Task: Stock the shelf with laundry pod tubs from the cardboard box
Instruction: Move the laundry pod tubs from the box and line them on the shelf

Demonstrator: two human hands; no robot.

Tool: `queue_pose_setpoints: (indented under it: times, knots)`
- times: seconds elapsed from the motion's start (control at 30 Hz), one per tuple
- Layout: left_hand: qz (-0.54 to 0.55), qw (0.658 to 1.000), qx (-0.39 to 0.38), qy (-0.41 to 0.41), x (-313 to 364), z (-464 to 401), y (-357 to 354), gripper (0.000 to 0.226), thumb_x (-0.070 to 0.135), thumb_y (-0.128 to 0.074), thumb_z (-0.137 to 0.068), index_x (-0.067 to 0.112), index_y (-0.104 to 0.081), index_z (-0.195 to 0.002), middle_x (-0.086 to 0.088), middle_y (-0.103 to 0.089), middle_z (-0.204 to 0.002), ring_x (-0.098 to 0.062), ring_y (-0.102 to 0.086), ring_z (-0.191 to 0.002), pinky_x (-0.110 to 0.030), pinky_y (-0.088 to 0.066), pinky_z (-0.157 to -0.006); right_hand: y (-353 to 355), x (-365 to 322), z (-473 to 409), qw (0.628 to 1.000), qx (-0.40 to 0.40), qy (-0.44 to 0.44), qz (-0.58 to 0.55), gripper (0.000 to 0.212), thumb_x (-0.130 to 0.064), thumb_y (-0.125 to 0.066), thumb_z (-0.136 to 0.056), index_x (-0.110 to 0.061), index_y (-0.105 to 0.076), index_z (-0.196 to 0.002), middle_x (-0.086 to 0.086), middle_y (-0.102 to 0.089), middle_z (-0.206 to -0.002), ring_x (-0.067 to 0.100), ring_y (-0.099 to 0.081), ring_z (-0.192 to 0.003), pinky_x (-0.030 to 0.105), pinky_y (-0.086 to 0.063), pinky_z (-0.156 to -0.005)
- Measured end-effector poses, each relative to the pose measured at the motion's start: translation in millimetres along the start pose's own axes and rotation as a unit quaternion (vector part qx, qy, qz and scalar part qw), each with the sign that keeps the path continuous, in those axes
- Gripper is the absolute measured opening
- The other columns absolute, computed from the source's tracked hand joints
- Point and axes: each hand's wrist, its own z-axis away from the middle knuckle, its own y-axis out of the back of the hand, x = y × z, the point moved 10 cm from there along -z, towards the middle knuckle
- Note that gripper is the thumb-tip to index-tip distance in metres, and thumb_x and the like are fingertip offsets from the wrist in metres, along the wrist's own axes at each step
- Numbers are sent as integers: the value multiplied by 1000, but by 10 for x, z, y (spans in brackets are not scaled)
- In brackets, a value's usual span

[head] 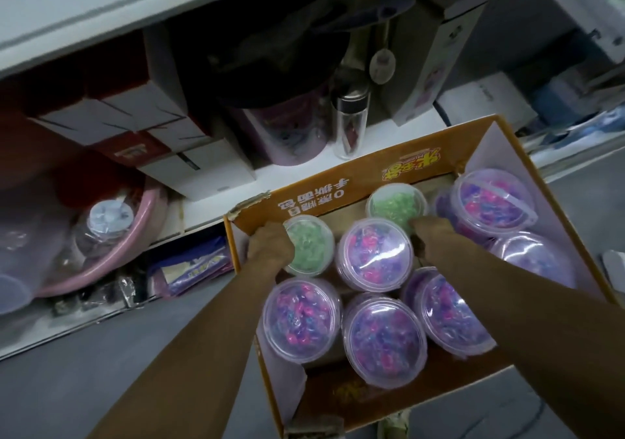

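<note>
Down at floor level here: grey floor (101,371) underfoot, and a white shelf unit (372,134) running across the far side, dim and a bit blurred. On its low shelf sit white and red cartons (135,117) at the left, a dark purple container (291,134) in the middle, and a clear bottle with a metal cap (350,124) just to its right. Off to the far left, a pink basin (128,235) holds a clear jar with a pale lid.

The cardboard box (338,188) sits open on the floor, right up against the shelf front, orange with printed characters on its far wall. It's packed with laundry pod tubs: two green-filled ones along the far side, the left green tub (311,245) and the right green tub (395,205), and purple-and-pink tubs (375,256) filling the rest, all upright under clear lids.

Both arms reach in from the near edge. The left hand (270,245) comes down on the left side of the left green tub, fingers curled round its rim and wall. The right hand (433,232) goes in at the right green tub, knuckles up; its fingers dip out of sight between the tubs, so whether it is grasping I cannot tell.

The box's near corner is cut off at the bottom edge, and the rightmost tubs are glare-washed.
</note>
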Motion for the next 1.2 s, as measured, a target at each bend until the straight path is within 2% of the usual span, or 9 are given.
queue_pose_setpoints:
  times: [0.13,0.3,0.4,0.6,0.67,0.77,0.9,1.07,1.2]
  knots:
    - [-31,999,9,-25,-27,108,125,44,43,-60,-88,10,-58,-118,-12,-57,-123,-25,-57,-106,-31,-44,-81,-5,-28,12,1000,27,5,-13,42,-21,-60,-83,3,-56,-117,20,-61,-98,36,-64,-92,51,-53,-87]
    - [69,996,32,-46,-54,444,334,41,38,-65,-85,10,-59,-114,-8,-66,-107,-16,-56,-80,-20,-37,-53,189,-429,524,987,85,129,53,44,-19,-63,-82,8,-58,-116,23,-64,-104,39,-62,-101,47,-53,-87]
    - [186,979,65,-58,-73,721,509,25,31,-71,-82,14,-59,-96,-7,-65,-97,-21,-60,-83,-27,-45,-62,424,-770,1015,964,110,227,86,38,-10,-60,-86,7,-55,-120,25,-60,-119,37,-56,-113,37,-44,-93]
    - [508,858,80,-9,-413,1458,881,34,26,-76,-75,17,-45,-64,-8,-62,-78,-25,-61,-77,-36,-49,-68,779,-1083,1865,952,55,301,-4,13,-16,-59,-90,-5,-54,-95,19,-62,-92,26,-60,-74,29,-45,-67]
    - [597,800,60,11,-579,1780,933,25,23,-74,-79,13,-52,-71,-11,-64,-83,-26,-60,-79,-39,-48,-71,780,-1110,2141,962,-25,259,-87,12,-15,-56,-92,-6,-52,-99,18,-58,-78,20,-60,-49,24,-49,-46]
    - [673,739,36,28,-833,2312,1071,40,30,-75,-78,1,-61,-101,-16,-70,-91,-28,-62,-73,-37,-51,-66,744,-1193,2670,956,-122,225,-145,18,-11,-52,-93,0,-50,-107,13,-50,-69,23,-55,-53,21,-49,-36]
    - [709,705,11,26,-1119,2866,1308,27,32,-64,-87,7,-63,-96,-15,-65,-82,-22,-56,-64,-32,-45,-61,663,-1360,3431,941,-186,243,-142,19,-10,-52,-92,1,-50,-108,14,-52,-73,24,-58,-57,24,-51,-36]
    - [750,661,2,-13,-1555,3271,1754,39,40,-60,-88,13,-55,-115,-18,-62,-105,-30,-61,-99,-46,-53,-84,357,-1568,4470,921,-237,299,-84,12,-12,-53,-92,-1,-52,-97,15,-54,-71,23,-58,-58,24,-53,-40]
    - [769,637,27,-57,-2208,3552,2238,49,43,-61,-86,12,-55,-122,-21,-59,-115,-34,-60,-106,-48,-55,-85,-123,-1604,5313,903,-265,332,-63,11,-13,-52,-91,-5,-51,-86,14,-53,-71,21,-56,-53,22,-50,-37]
